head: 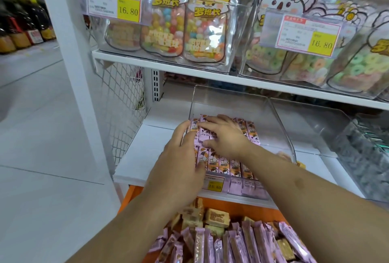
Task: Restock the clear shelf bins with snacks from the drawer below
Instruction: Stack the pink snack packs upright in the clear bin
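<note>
While both hands press on them, pink snack bars (229, 165) lie in neat rows inside the clear bin (280, 134) on the lower shelf (134, 157).
Left hand (181, 157) lies at nine o'clock of the rows, fingers straight and flat; right hand (225, 134) sits at twelve o'clock, fingers spread wide on the wrappers. At six o'clock, the orange drawer (134, 195) holds more pink bars and tan packets (216, 217).

Dark bottles (23, 28) line a far rack at the upper left, above a pale tiled floor (42, 136). A white post (69, 56) stands beside a white wire mesh panel (124, 102) at the shelf's left end.
</note>
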The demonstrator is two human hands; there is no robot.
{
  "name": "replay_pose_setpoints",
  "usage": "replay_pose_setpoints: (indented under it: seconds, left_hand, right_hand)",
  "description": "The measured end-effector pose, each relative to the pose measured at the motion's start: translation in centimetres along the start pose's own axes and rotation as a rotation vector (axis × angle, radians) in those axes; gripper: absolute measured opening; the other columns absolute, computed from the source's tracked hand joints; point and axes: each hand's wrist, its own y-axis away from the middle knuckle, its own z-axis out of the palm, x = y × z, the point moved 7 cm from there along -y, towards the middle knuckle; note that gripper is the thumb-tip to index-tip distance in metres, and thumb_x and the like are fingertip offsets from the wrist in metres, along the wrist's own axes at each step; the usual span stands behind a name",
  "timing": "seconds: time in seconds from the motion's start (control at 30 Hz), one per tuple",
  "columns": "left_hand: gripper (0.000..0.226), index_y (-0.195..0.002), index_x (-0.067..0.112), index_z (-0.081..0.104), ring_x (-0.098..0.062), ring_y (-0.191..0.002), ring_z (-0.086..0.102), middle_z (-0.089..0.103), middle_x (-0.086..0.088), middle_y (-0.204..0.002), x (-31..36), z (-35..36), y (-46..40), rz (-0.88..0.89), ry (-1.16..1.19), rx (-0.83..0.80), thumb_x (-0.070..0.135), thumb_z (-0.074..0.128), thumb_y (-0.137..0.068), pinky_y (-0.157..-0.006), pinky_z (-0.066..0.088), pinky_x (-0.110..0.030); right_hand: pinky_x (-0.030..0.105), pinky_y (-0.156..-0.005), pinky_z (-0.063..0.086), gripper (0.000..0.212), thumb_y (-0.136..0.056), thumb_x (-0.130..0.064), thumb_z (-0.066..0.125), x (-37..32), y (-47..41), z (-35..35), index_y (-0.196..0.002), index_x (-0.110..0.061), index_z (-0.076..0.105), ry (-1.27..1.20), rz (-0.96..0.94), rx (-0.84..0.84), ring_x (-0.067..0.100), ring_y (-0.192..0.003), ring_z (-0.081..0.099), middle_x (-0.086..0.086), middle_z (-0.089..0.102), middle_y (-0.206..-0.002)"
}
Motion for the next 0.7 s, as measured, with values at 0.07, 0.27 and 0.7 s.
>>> replay_pose_setpoints:
  seconds: [0.07, 0.27, 0.7]
  left_hand:
    - [0.076, -0.161, 0.029, 0.023, -0.01, -0.147, 0.036, -0.007, 0.035, -0.162, 0.1, -0.1, 0.0, 0.001, -0.002, 0.0, 0.035, 0.066, -0.099, -0.112, 0.048, -0.036]
    - [0.073, -0.161, 0.028, 0.024, -0.01, -0.147, 0.036, -0.009, 0.034, -0.162, 0.1, -0.1, 0.1, 0.001, -0.013, -0.017, 0.036, 0.064, -0.1, -0.11, 0.047, -0.035]
    - [0.066, -0.161, 0.031, 0.029, -0.013, -0.156, 0.013, 0.01, 0.016, -0.169, 3.6, -1.0, 2.0, 0.08, -0.066, -0.034, 0.042, 0.057, -0.101, -0.124, 0.028, -0.04]
  right_hand:
    - [0.058, -0.126, 0.007, 0.069, -0.097, -0.05, 0.067, 0.1, -0.2, 0.1, -0.157, -0.05, 0.034, 0.005, 0.01, -0.001, 0.025, -0.159, 0.008, -0.013, 0.023, -0.171]
    - [0.06, -0.126, 0.003, 0.069, -0.101, -0.053, 0.059, 0.5, -0.2, 0.1, -0.159, -0.055, 0.021, 0.045, 0.042, -0.057, 0.028, -0.16, 0.004, -0.007, 0.014, -0.174]
    - [0.054, -0.128, 0.014, 0.061, -0.104, -0.054, 0.051, -1.2, 10.4, -5.7, -0.158, -0.056, 0.023, -0.12, -0.01, 0.012, 0.021, -0.159, 0.008, -0.01, 0.018, -0.172]
